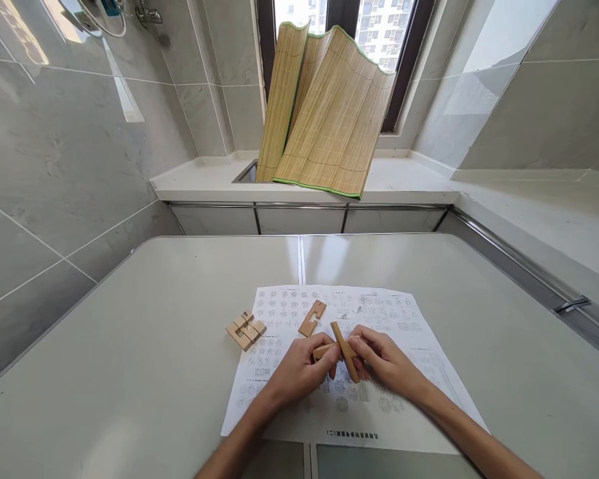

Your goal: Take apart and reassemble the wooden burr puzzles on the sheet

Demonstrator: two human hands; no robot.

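Note:
Both hands meet over a printed sheet (pixel 289 412). My left hand (pixel 307 362) pinches the left end of a light wooden piece (pixel 322 351). A darker wooden bar (pixel 346 352) crosses it at a slant between the hands. The fingers of my right hand (pixel 382 356) are closed on the right side of these joined pieces. Just beyond my left hand, a flat notched wooden piece (pixel 312 318) lies on the sheet. Farther left, a group of interlocked wooden pieces (pixel 245 330) rests across the sheet's left edge.
The pale table (pixel 154 346) has a seam down its middle. Behind it, a folded bamboo mat (pixel 334 120) leans on the window ledge (pixel 199 186). Tiled walls flank both sides, and a metal rail (pixel 509 256) runs along the right.

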